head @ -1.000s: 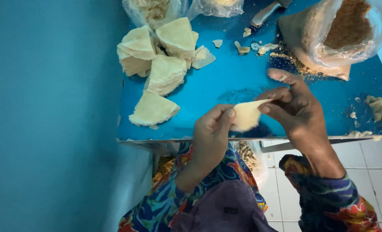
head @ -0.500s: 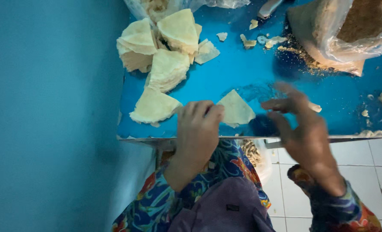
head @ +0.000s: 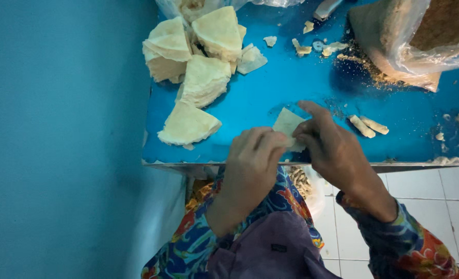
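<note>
I see the table (head: 270,98) w/ a wall on its left. A pile of folded wrappers (head: 198,62) lies at the far left. A bag of crumbs (head: 410,41) sits at the far right. Near the front edge, both hands meet on one wrapper (head: 286,124): left hand (head: 252,160), right hand (head: 330,147). Two small rolls (head: 369,125) lie just right of them.

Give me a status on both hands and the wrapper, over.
Left hand and right hand both pinching one pale wrapper over the blue table. Wrapper stacks to the left, two rolled pieces right. Nothing blocking.

Cream pastry sheet (head: 286,124), bright blue table (head: 270,98), multicoloured floral sleeves (head: 394,243).
</note>
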Demonstrator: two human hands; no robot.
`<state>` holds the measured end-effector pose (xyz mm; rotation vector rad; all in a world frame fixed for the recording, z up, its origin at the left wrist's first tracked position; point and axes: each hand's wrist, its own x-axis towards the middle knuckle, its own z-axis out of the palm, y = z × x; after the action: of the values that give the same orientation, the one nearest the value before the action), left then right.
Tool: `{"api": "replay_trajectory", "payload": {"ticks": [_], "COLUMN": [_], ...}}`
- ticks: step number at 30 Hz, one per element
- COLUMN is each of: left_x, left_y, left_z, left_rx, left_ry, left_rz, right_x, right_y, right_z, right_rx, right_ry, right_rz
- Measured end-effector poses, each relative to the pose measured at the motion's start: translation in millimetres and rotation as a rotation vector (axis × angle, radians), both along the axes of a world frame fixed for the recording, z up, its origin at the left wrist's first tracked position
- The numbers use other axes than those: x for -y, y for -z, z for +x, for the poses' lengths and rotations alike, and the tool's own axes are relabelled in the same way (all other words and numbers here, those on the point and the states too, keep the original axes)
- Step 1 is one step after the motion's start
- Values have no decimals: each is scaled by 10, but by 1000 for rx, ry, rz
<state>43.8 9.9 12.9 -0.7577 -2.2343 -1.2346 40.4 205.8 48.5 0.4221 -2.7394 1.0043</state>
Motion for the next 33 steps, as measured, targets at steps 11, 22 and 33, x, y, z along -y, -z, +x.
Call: {"api": "replay_trajectory", "payload": {"ticks": [11,22,33], "left_x": [-74,82,193], "left_y": [90,57,-35], "left_z": [-1,-105,-43], "left_rx": [-181,-209,-248], "left_ry": [-69,-170,-306], "left_rz": [-361,-451,-428], "right_x": [-246,-567,-166], "right_y": [-132,-964,-407], "right_z": [-369,-451,101], "right_rx": [282,-55,23], "right_ry": [24,-5,-12], "right_rz": [-385,-192,175]}}
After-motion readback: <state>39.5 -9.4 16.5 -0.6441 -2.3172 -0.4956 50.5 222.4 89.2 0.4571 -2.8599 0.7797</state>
